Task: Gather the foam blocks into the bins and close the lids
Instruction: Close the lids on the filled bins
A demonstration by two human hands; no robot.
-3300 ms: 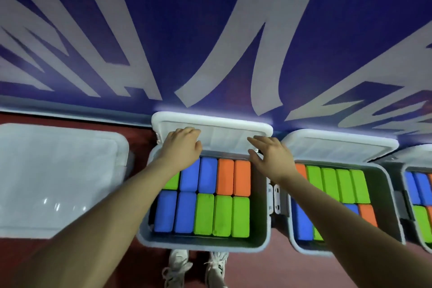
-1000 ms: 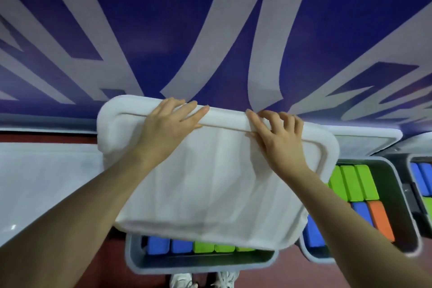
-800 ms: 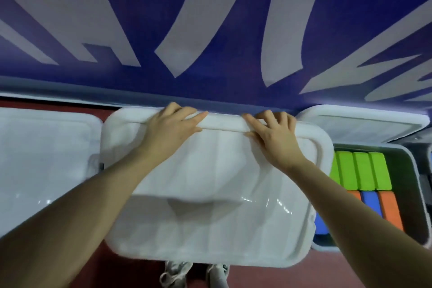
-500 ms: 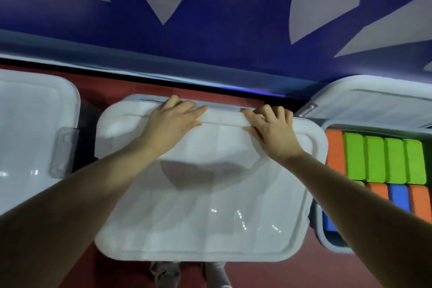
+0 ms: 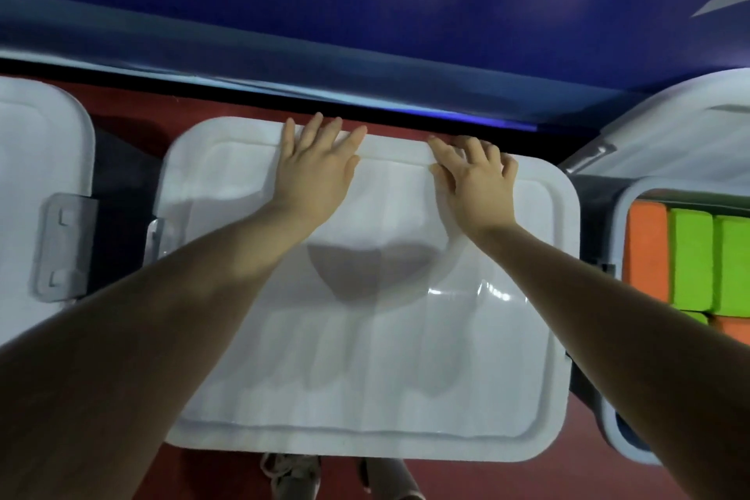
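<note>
So, progress: middle lid point(image 5: 365, 317) lay flat over its bin, blocks hidden beneath; whether it had clicked home I could not tell.
Left bin: lid point(image 5: 36, 183) down, side latch point(image 5: 61, 248) showing; looked finished.
Left hand point(image 5: 314, 170): fingers straight and spread, palm pressing the middle lid's far edge, holding nothing.
Right hand point(image 5: 477, 183): fingers slightly bent, resting on the same far edge, gripping nothing.
Right bin point(image 5: 621, 215): uncovered, its lid point(image 5: 690, 134) tipped up behind, orange block point(image 5: 647, 252) and green blocks point(image 5: 692, 260) packed inside.
Left to do: probably fastening the middle lid, then closing the right bin.
</note>
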